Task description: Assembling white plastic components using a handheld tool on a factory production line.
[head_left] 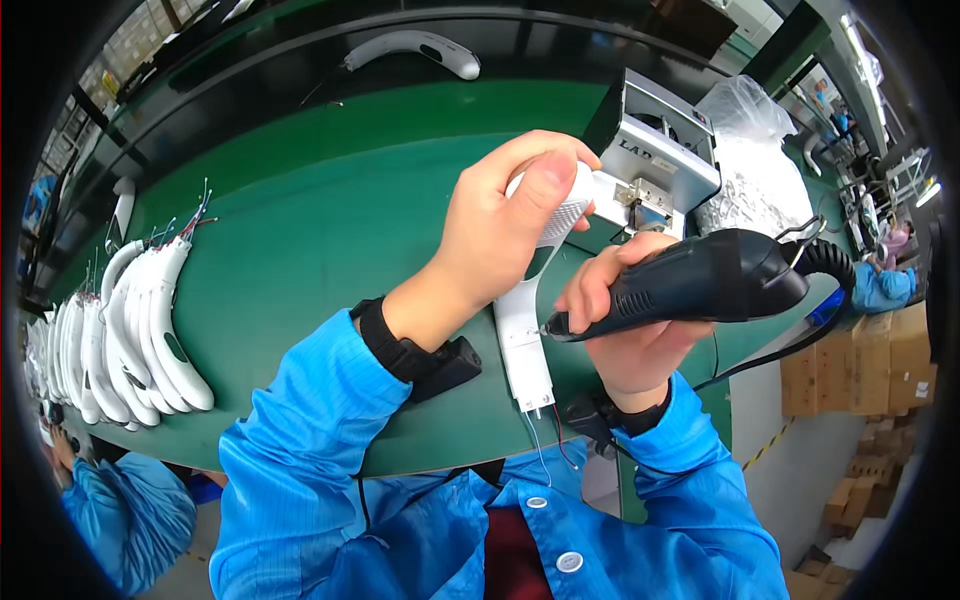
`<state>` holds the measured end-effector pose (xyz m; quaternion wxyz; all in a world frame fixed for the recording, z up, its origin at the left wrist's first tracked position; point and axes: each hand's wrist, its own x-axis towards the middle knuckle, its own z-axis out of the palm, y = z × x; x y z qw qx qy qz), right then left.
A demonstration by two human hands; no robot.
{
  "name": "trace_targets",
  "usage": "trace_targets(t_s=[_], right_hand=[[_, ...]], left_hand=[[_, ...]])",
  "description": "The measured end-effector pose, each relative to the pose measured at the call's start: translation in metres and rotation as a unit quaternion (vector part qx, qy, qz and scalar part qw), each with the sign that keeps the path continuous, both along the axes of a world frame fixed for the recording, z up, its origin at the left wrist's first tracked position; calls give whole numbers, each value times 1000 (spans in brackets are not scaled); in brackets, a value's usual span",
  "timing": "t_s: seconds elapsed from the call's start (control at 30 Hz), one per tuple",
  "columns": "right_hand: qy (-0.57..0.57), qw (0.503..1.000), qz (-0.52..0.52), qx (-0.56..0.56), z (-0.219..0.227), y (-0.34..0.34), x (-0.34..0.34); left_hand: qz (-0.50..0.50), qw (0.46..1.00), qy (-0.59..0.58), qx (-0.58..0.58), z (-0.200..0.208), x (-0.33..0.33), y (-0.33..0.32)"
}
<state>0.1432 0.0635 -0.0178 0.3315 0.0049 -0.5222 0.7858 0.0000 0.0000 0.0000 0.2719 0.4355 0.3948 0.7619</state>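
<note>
My left hand (490, 220) is closed around the upper end of a white curved plastic handle (522, 352), which has a textured grip patch and an oval opening. From the handle's lower end, nearest my body, thin loose wires (541, 440) hang down. In my right hand (645, 340) is a black corded electric screwdriver (700, 283), held sideways with its nose pointing left. Its tip is at the right side of the handle, near the middle; whether it sits on a screw is too small to tell.
Many similar white handles (130, 330) with wires lie stacked at the left of the green table (340, 240). A metal screw-feeder box (660, 150) and a clear bag of small parts (755, 190) stand back right. Another handle (415, 48) lies on the rear ledge. Co-workers sit nearby.
</note>
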Motion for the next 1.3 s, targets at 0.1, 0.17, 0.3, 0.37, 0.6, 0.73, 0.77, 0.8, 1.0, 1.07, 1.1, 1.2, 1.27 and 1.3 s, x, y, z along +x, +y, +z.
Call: trace_targets(t_s=[0.1,0.17,0.3,0.37,0.6,0.73,0.77,0.8,1.0,1.07,1.1,1.2,1.27,1.3], right_hand=[[-22,1000,-13,-3,1,0,-1],[-30,999,-20,-6,1,-1,-1],[1,1000,1,-19,-2,1,-1],[-10,999,-1,-36,3,-2,0],[-43,999,14,15,-9,-1,-9],[-31,998,32,32,-14,-2,-12],[-29,999,31,19,-14,-3,-13],[-28,999,24,7,-14,-3,-12],[-9,1000,28,-9,-17,0,-10],[19,1000,24,-7,-12,2,-5],[47,999,26,-7,-9,4,-5],[124,985,-88,78,21,27,5],[98,977,-152,112,35,54,10],[84,969,-194,129,39,67,11]], left_hand=[[36,998,42,-18,3,3,0],[41,998,45,-34,3,4,0],[36,998,33,-31,1,3,2],[34,998,42,-25,0,3,1],[46,996,68,-18,-1,2,3],[48,996,65,-24,-4,0,0],[50,996,62,-27,-4,0,-1],[48,997,62,-26,-4,1,0],[44,997,58,-20,-3,1,2],[44,997,58,-24,-2,3,4],[44,997,60,-22,-3,2,3],[38,998,46,-14,-2,3,0],[37,998,45,-13,-1,3,-2],[35,998,42,-18,-1,4,0]])
